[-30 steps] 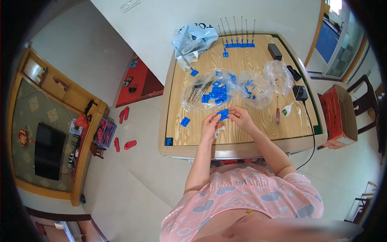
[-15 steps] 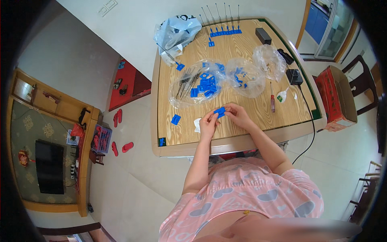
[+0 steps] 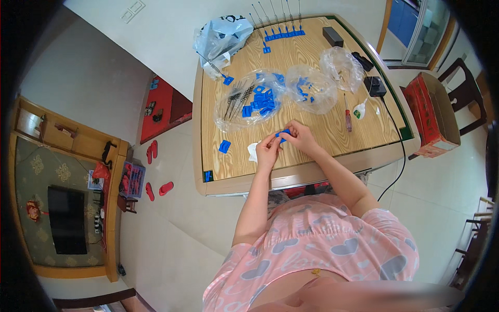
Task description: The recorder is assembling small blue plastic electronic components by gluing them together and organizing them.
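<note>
Between my two hands is a small blue plastic piece [image 3: 285, 134], partly hidden by the fingers. My left hand [image 3: 268, 150] grips its left side, and my right hand [image 3: 303, 140] has its fingers closed over the right. A loose blue plastic part [image 3: 224, 146] lies to the left on the wooden table [image 3: 234, 169]. Beside my left hand sits a white scrap [image 3: 252, 151]. Beyond my hands, a clear bag [image 3: 224, 124] holds blue parts [image 3: 264, 100] and dark metal springs [image 3: 240, 99]. A second clear bag [image 3: 323, 107] contains smaller blue pieces.
Several upright spring rods on blue bases [image 3: 284, 36] line the far edge, near a pale blue plastic bag [image 3: 218, 39]. To the right are a screwdriver [image 3: 348, 119], a white bottle [image 3: 359, 108], a black adapter [image 3: 375, 86] with its cable, and a dark box [image 3: 332, 36].
My right hand has turned and closed further over the blue piece, which now shows less. The whole view has shifted slightly, moving the table a little up and left.
</note>
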